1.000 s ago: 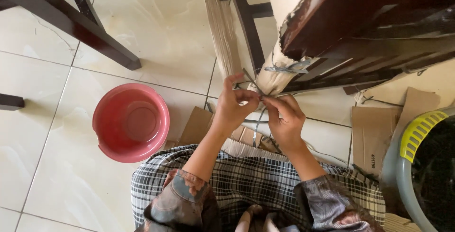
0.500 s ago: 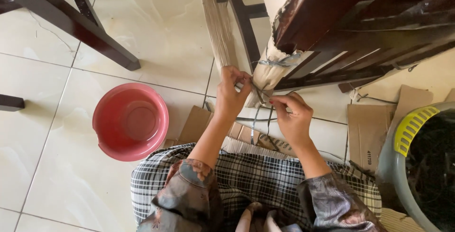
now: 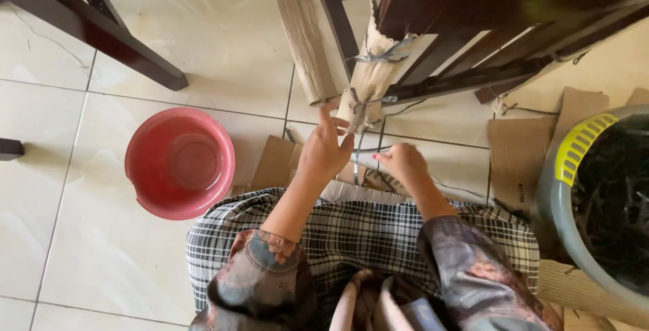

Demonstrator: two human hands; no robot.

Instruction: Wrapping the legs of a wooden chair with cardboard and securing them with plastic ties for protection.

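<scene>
While the person sits on the pale glossy tiled floor [image 3: 203, 47], the scene sorts by size as follows.

Furniture: dark brown wooden frame [image 3: 487, 6] fills the upper right, its slats running down toward the hands.
Basket: grey round plastic basket with a yellow slotted handle [image 3: 581, 148] sits at the right edge, dark tangled strips inside.
Basin: red round plastic basin [image 3: 179, 162] stands on the tiles, well apart to the left of the hands.
Lap: black-and-white checked cloth [image 3: 358, 236] covers the knees below both forearms.
Cardboard: flat brown cardboard pieces [image 3: 517, 162] lie on the floor between lap and basket.
Leg wrap: beige paper wrapping on the furniture leg [image 3: 368, 81] is bound by thin grey-blue plastic strap ties [image 3: 378, 57]; loose strap ends hang from its lower tip, just above the hands.
Left hand: left hand [image 3: 324, 152] is spread loose, fingertips touching the lower end of the wrap, gripping nothing.
Right hand: right hand [image 3: 402, 162] is curled closed just below the wrap, seemingly pinching a hanging strap end.
</scene>
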